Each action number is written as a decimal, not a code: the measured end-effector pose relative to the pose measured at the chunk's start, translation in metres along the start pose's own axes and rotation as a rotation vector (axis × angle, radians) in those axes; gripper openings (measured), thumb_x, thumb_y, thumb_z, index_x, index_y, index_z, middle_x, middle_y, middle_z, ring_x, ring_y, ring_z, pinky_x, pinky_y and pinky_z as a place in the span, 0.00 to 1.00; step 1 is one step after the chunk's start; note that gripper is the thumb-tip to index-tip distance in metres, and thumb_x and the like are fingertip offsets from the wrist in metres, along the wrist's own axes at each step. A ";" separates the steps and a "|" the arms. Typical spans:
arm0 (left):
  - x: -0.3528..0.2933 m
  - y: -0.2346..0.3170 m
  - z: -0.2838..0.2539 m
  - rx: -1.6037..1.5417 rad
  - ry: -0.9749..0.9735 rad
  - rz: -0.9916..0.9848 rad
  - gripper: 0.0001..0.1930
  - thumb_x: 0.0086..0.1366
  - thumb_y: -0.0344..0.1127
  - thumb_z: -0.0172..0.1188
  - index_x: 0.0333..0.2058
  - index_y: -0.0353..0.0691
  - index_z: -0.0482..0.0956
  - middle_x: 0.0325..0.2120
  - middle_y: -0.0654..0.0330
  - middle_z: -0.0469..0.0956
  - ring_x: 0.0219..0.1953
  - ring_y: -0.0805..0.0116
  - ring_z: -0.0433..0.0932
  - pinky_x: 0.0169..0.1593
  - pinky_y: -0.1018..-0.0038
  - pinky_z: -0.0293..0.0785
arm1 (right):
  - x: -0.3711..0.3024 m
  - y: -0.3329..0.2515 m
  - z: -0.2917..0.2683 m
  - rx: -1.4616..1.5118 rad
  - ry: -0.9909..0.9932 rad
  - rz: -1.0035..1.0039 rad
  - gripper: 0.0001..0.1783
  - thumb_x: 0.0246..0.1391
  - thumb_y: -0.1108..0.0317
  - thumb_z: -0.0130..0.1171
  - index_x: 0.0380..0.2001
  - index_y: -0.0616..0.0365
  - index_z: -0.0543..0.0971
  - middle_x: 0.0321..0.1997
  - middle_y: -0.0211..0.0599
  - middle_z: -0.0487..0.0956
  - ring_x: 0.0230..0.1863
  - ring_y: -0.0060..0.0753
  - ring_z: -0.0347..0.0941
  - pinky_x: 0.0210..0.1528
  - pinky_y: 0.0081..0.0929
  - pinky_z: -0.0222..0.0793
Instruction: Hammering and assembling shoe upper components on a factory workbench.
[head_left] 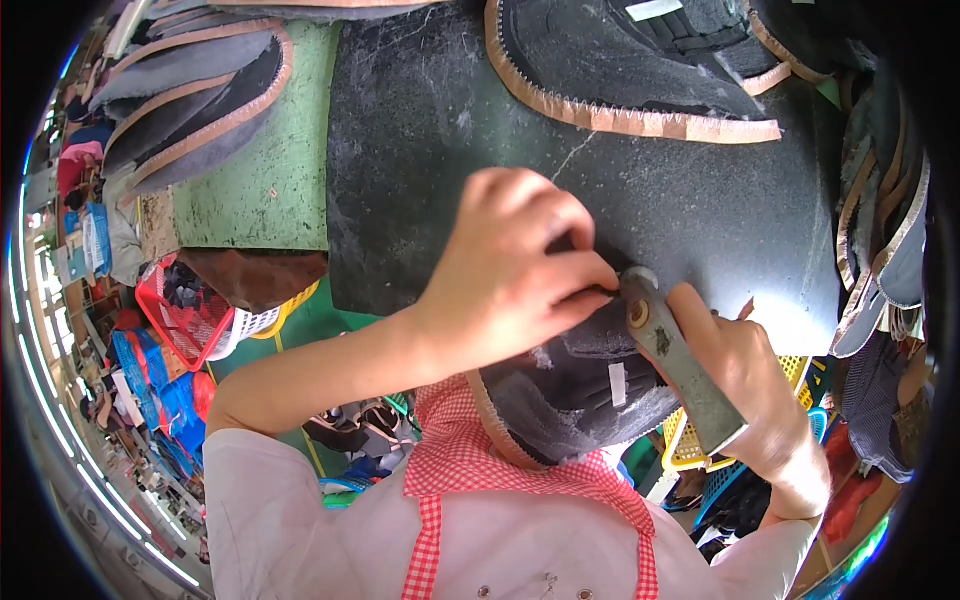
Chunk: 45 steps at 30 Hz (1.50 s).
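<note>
My left hand (510, 265) is closed over a dark grey shoe upper piece (570, 395) with a tan stitched edge, pinching it at the near edge of a black rubber work mat (430, 170). My right hand (755, 385) grips a grey metal tool (680, 365) with a brass rivet; its tip meets the piece right under my left fingers. The tool's working end is hidden by my left hand.
Another dark upper with tan zigzag trim (640, 90) lies at the mat's far side. Stacks of similar pieces sit at far left (190, 95) and along the right edge (885, 230). A green tabletop (265, 170) lies left of the mat. Red, white and yellow baskets (200, 310) stand below.
</note>
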<state>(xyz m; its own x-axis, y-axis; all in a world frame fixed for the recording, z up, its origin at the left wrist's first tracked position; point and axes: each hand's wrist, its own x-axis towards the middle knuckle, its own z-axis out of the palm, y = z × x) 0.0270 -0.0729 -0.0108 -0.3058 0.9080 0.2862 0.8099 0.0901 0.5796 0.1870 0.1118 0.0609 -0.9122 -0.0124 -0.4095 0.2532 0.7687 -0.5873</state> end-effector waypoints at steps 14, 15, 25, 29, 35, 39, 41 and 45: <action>-0.009 -0.007 -0.009 -0.040 -0.017 -0.086 0.12 0.45 0.40 0.77 0.31 0.54 0.87 0.34 0.71 0.76 0.44 0.63 0.72 0.52 0.61 0.63 | 0.012 -0.004 -0.021 0.178 -0.002 -0.061 0.12 0.59 0.72 0.62 0.43 0.61 0.71 0.29 0.50 0.79 0.25 0.53 0.79 0.26 0.41 0.71; -0.013 -0.010 -0.003 -0.040 -0.009 -0.029 0.11 0.45 0.40 0.77 0.31 0.54 0.87 0.34 0.71 0.76 0.45 0.63 0.73 0.52 0.61 0.64 | 0.012 -0.004 -0.024 0.184 0.054 -0.082 0.12 0.60 0.73 0.62 0.43 0.62 0.72 0.33 0.47 0.79 0.20 0.47 0.76 0.24 0.39 0.68; -0.018 -0.011 -0.013 -0.057 -0.059 -0.036 0.12 0.45 0.37 0.75 0.32 0.55 0.87 0.37 0.72 0.77 0.46 0.62 0.73 0.51 0.59 0.65 | 0.013 -0.005 -0.011 0.089 0.025 -0.162 0.15 0.59 0.74 0.62 0.47 0.63 0.69 0.26 0.51 0.79 0.25 0.57 0.79 0.26 0.43 0.72; -0.032 -0.010 -0.004 0.086 0.040 0.120 0.11 0.45 0.38 0.75 0.31 0.56 0.87 0.36 0.72 0.77 0.46 0.61 0.73 0.51 0.59 0.65 | 0.009 -0.013 -0.011 0.162 0.105 -0.047 0.16 0.60 0.75 0.63 0.48 0.65 0.71 0.33 0.50 0.80 0.25 0.53 0.78 0.26 0.40 0.69; -0.014 -0.018 -0.010 0.033 -0.021 0.035 0.06 0.51 0.38 0.73 0.28 0.50 0.85 0.33 0.72 0.80 0.44 0.66 0.74 0.51 0.65 0.65 | 0.008 -0.011 -0.005 0.284 0.099 -0.047 0.13 0.62 0.69 0.61 0.45 0.63 0.73 0.27 0.56 0.79 0.30 0.60 0.79 0.30 0.41 0.71; 0.046 -0.035 -0.018 0.197 -0.086 0.202 0.06 0.55 0.38 0.69 0.30 0.49 0.83 0.30 0.70 0.81 0.43 0.66 0.76 0.50 0.65 0.70 | -0.023 -0.003 -0.014 0.218 0.394 -0.025 0.10 0.60 0.74 0.63 0.44 0.64 0.78 0.23 0.40 0.76 0.21 0.28 0.71 0.25 0.27 0.66; 0.068 -0.035 0.002 0.113 -0.118 0.393 0.05 0.55 0.39 0.67 0.29 0.49 0.82 0.29 0.70 0.80 0.43 0.66 0.77 0.48 0.68 0.73 | -0.029 0.000 -0.016 0.188 0.442 -0.098 0.09 0.60 0.75 0.63 0.43 0.64 0.77 0.22 0.39 0.75 0.21 0.27 0.70 0.25 0.27 0.65; 0.079 -0.019 0.032 0.025 -0.148 0.567 0.07 0.54 0.41 0.69 0.29 0.48 0.82 0.30 0.70 0.78 0.40 0.67 0.76 0.46 0.70 0.74 | -0.036 -0.004 -0.012 0.301 0.187 0.188 0.08 0.61 0.73 0.62 0.40 0.61 0.73 0.22 0.42 0.74 0.21 0.38 0.72 0.26 0.31 0.65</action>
<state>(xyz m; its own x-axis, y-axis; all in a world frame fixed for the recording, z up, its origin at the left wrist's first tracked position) 0.0030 0.0103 -0.0233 0.2503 0.8645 0.4359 0.8386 -0.4186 0.3486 0.2148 0.1167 0.0858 -0.8768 0.2489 -0.4114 0.4792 0.5243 -0.7039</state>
